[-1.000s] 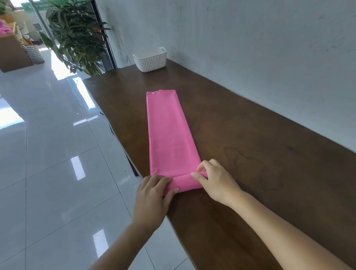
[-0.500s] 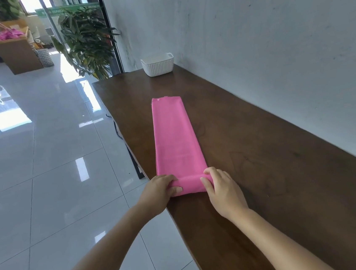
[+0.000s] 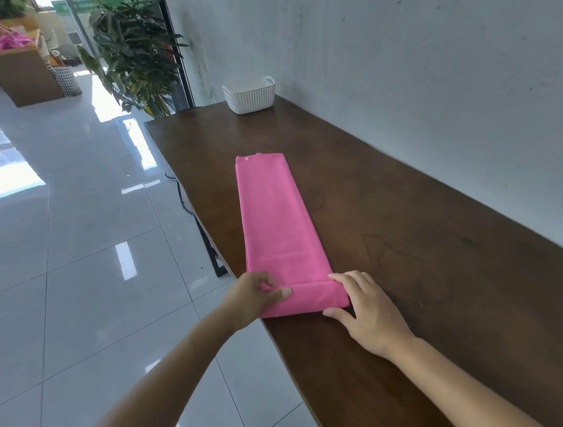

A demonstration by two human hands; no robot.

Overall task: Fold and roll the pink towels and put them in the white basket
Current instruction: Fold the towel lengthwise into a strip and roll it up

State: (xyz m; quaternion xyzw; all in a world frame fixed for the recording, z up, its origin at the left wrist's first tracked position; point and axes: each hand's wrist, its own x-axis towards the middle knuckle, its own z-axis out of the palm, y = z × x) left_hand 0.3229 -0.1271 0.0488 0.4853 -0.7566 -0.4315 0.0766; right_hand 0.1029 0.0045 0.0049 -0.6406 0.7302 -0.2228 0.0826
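1. A long dark wooden table [image 3: 418,268] runs from the near right to the far middle of the scene. It stands against a grey wall, with glossy pale floor tiles to its left.
2. A leafy potted plant [image 3: 135,55] stands on the floor beyond the table's far end.
3. The pink towel [image 3: 274,221], folded into a narrow strip, lies flat on the table close to its left edge. Its long axis points straight away from the person, toward the far end.
4. A ribbed white basket [image 3: 250,95] sits at the far end of the table by the wall. It is well apart from the towel and roughly in line with the strip. Its inside cannot be seen.
5. The towel's near end is turned over into a low roll, with both hands on it, equally near.
6. The left hand [image 3: 250,298] pinches the roll's left end, thumb on top.
7. The right hand [image 3: 366,305] holds the right end between thumb and forefinger. The hands are apart, with the roll's width between them.
8. Most of the strip is unrolled, so the rolling looks barely begun. It would run away from the person, toward the basket.
9. A small pale stud [image 3: 246,159] at the towel's far left corner shows no writing. The lettering on a distant green sign [image 3: 105,2] is too blurred to read, and no brand is visible.
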